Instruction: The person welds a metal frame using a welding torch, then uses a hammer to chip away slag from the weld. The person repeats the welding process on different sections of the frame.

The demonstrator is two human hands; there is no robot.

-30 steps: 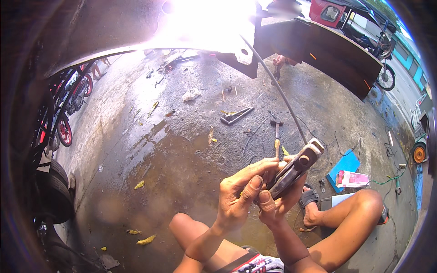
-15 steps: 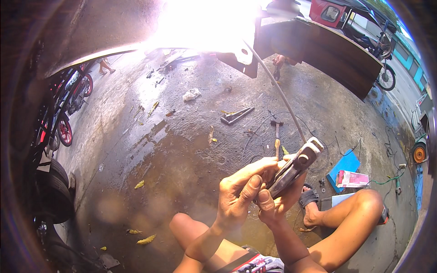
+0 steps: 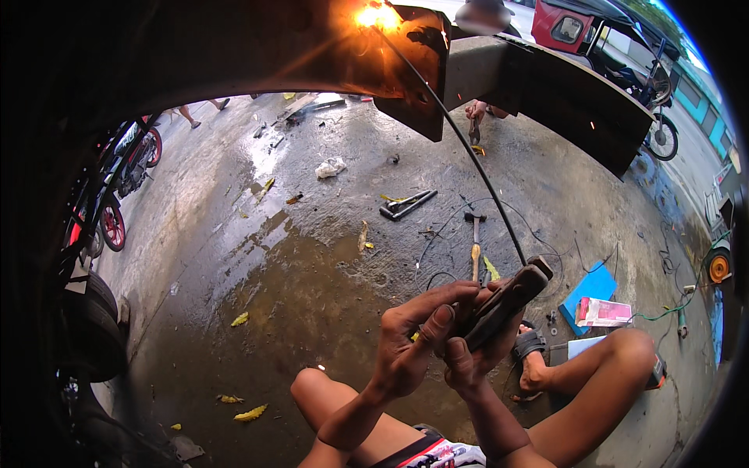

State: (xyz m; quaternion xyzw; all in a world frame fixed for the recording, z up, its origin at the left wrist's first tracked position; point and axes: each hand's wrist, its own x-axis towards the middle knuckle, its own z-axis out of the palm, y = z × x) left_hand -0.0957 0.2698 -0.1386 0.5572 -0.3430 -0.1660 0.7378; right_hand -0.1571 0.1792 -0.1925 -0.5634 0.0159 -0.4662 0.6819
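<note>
Between two bare hands, raised above the wet grey concrete floor (image 3: 312,288), is one dark, worn, clamp-like metal holder (image 3: 511,303); the left hand (image 3: 409,339) and right hand (image 3: 485,355) are both closed around its lower part. One long, thin, dark metal rod (image 3: 468,148) slants up from its jaws to one bright orange glow (image 3: 378,15) on a dark brown steel plate (image 3: 425,62). On the floor beyond the hands lies one wooden-handled hammer (image 3: 476,242); to the right, one flat blue slab (image 3: 589,285) touches one pink-and-white box (image 3: 607,313). Farther right stands one orange-hubbed black wheel (image 3: 718,267).
</note>
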